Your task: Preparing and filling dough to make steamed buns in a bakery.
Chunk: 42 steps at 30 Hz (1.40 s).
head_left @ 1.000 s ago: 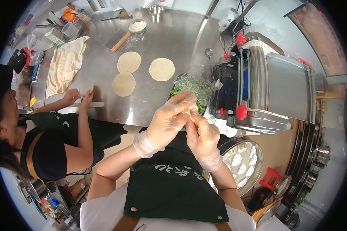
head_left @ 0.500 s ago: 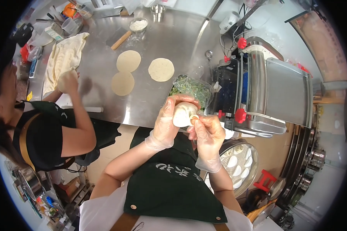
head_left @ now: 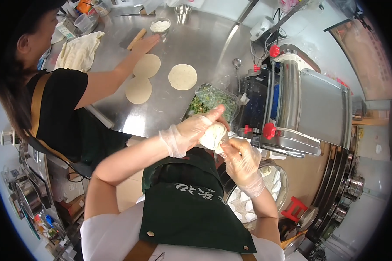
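Bun [head_left: 212, 138] is up in the air, just off the near edge of the steel table [head_left: 207, 41], right of that edge's middle, between both gloved hands. Left hand [head_left: 199, 128] cups it from the left and far side, thumb up along it, fingers mostly hidden behind. Right hand [head_left: 243, 162] appears to pinch the bun's lower-right lip between thumb and forefinger; the exact contact is partly blocked. Change over the last half second: left wrist is swung round, forearm now more sideways; right hand sits a bit lower; bun is turned, folds curling toward the pinch. Reads as the lip being drawn in further, with folding still under way, in my judgement; can't tell if it's fully closed. Greens [head_left: 197, 105] sit by the table's near edge, right part, just beyond the bun, film [head_left: 224, 101] over part of them. Three flat discs [head_left: 182, 77] lie mid-table, two overlapping, one apart. Co-worker's hand [head_left: 150, 42] has also moved, now toward the far edge, by a wooden handle [head_left: 137, 38] and flour bowl [head_left: 160, 27]; whether it touches either, can't tell. Roller machine [head_left: 291, 98] stands along the right edge. White half-moons [head_left: 250, 216] fill a round tray [head_left: 285, 191] below the near-right corner.
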Motion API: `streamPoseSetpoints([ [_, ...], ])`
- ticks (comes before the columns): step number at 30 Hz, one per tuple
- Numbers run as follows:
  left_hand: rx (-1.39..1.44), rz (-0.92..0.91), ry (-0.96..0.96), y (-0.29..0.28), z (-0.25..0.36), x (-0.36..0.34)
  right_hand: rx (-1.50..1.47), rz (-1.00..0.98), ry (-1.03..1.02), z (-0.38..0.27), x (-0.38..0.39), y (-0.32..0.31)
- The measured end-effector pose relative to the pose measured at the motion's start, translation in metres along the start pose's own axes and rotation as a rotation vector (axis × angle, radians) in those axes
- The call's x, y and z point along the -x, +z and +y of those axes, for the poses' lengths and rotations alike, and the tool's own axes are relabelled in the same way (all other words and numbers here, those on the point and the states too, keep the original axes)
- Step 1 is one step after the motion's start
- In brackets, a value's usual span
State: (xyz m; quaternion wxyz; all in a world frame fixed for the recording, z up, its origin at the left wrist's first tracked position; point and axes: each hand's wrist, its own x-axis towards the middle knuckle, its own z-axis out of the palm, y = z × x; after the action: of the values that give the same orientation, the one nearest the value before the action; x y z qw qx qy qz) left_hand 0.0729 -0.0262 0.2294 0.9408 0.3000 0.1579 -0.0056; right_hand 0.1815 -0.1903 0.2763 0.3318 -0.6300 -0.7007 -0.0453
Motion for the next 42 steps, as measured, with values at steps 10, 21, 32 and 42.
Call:
streamPoseSetpoints([
  [10,-0.459,-0.335,-0.49,0.015,0.022,-0.02,-0.137,-0.2,-0.271,0.014,-0.015,-0.026],
  [21,0.184,-0.145,-0.05,0.015,-0.032,-0.01,-0.187,-0.19,-0.131,0.031,-0.014,-0.026],
  [32,-0.102,0.054,0.601,0.03,-0.048,-0.003,-0.297,0.225,0.385,0.002,0.006,0.003],
  [42,-0.057,-0.307,-0.163,0.039,-0.02,-0.002,-0.181,-0.121,-0.199,0.031,0.006,-0.05],
])
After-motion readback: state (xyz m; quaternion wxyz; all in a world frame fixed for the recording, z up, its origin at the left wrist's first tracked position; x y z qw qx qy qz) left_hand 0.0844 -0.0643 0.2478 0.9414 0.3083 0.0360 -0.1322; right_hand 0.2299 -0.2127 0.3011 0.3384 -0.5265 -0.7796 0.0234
